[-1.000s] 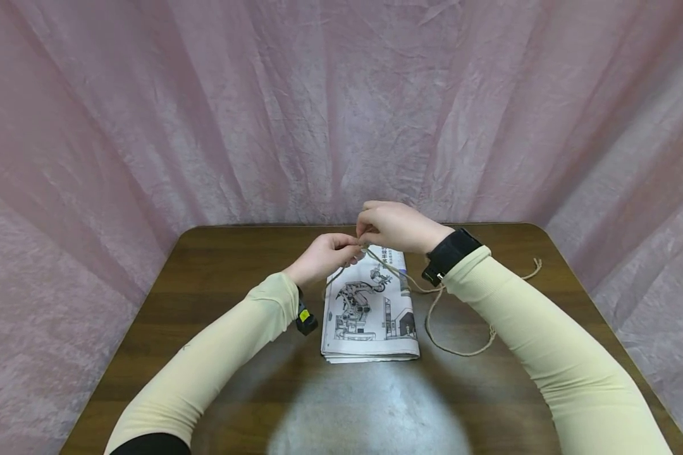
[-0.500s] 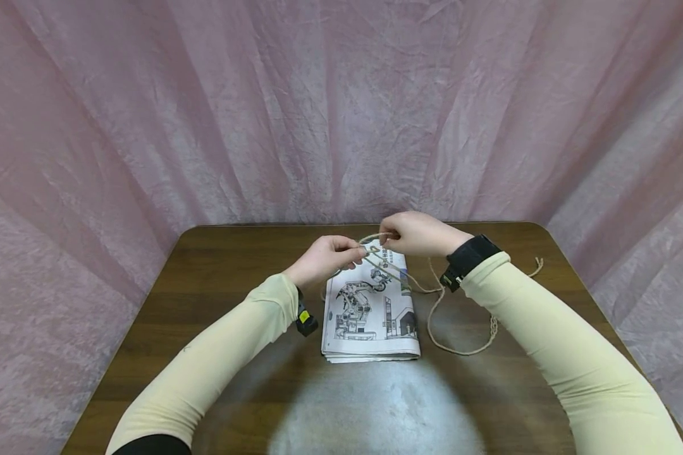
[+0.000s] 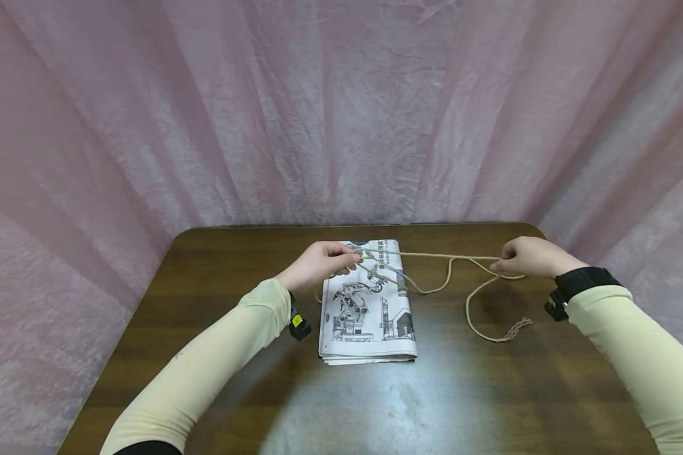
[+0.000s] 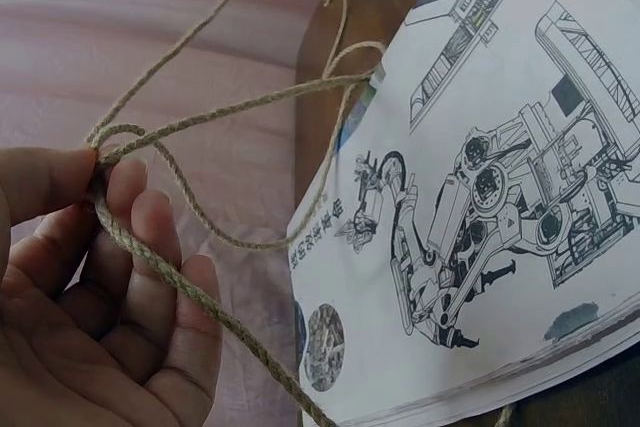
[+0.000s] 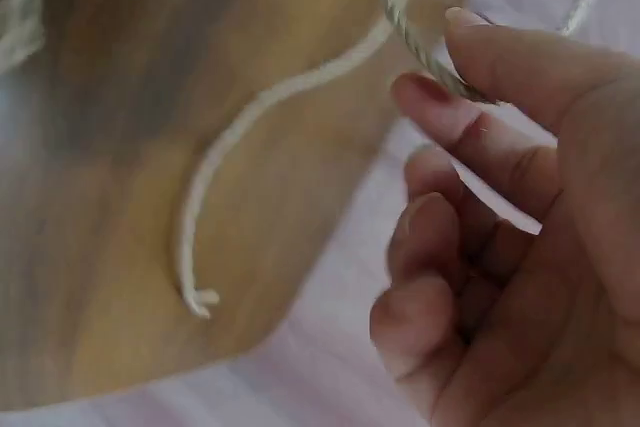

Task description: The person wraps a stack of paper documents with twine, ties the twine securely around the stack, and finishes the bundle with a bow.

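Note:
A folded newspaper (image 3: 370, 316) with printed line drawings lies on the table, and beige twine (image 3: 421, 254) runs over its upper part. My left hand (image 3: 319, 262) pinches the twine between thumb and index finger where strands cross, above the paper's far left part; the left wrist view shows a small loop beside the thumb tip. Out to the right, my right hand (image 3: 535, 258) holds another stretch of the twine between thumb and index finger. In the right wrist view the twine (image 5: 440, 67) passes between those fingertips. One strand stretches fairly straight between both hands.
Loose twine curves on the brown table (image 3: 233, 392) right of the newspaper, ending in a knotted tip (image 3: 518, 328). A pink curtain (image 3: 330, 114) hangs behind the table's far edge.
My right hand has moved from beside the left hand far out to the right, drawing a strand of twine along. The left hand stays nearly in place, still pinching the twine.

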A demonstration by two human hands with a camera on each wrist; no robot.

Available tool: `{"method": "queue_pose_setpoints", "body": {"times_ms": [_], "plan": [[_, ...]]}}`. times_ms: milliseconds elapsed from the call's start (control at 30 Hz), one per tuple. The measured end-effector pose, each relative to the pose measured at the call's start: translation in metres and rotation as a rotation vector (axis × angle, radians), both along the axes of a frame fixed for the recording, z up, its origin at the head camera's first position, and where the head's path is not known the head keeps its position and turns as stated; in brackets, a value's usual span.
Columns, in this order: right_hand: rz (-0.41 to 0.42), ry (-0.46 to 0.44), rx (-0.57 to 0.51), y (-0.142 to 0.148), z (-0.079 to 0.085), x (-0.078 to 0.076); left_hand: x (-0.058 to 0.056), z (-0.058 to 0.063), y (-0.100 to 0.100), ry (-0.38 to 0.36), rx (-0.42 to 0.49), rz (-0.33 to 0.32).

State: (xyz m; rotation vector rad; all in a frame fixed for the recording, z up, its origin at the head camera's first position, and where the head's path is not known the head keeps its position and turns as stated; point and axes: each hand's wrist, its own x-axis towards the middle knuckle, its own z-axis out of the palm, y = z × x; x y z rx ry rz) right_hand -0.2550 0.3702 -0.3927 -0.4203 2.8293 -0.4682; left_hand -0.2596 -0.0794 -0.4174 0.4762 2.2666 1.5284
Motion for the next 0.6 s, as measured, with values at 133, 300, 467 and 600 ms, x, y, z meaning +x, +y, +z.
{"method": "queue_pose_setpoints", "body": {"times_ms": [133, 300, 467, 600], "plan": [[-0.116, 0.045, -0.204, -0.007, 0.032, -0.003, 0.001, -0.002, 0.002, -0.007, 0.001, -0.018], [-0.131, 0.047, -0.628, -0.075, 0.082, -0.019, 0.006, -0.003, -0.001, 0.0, -0.005, -0.022], [0.003, -0.024, -0.871, -0.155, 0.111, -0.032, 0.012, -0.004, 0.001, 0.001, -0.017, -0.029], [0.099, -0.108, -0.979, -0.204, 0.111, -0.04, 0.015, -0.004, 0.003, 0.004, -0.021, -0.035]]}}
